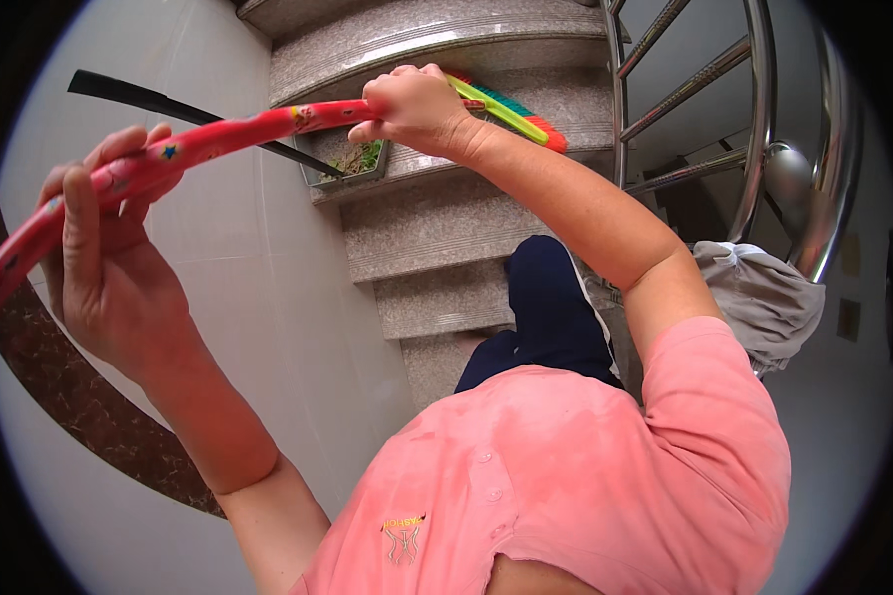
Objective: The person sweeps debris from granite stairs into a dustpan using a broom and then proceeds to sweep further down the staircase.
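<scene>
A broom slants across the view, its red patterned handle (226, 136) bending toward the left rim. My right hand (412, 111) is wrapped round the lower part of the handle, close to the head. Farther up, at the left, my left hand (119, 238) has its thumb and fingers around the same handle. Beyond my right hand, the broom's yellow-green head (501, 111) with green and orange bristles rests over a stone step, partly hidden by my hand and forearm. A dustpan (350, 177) with green and brown plant bits sits on a step; its black handle (149, 96) passes behind the broom.
Speckled stone stairs (437, 233) run up the middle. A pale tiled wall (238, 218) with a dark brown band (79, 382) borders them at left. Metal railings (764, 79) stand at right, with a grey cloth (764, 302) hanging on them. My dark-trousered leg (556, 307) is below.
</scene>
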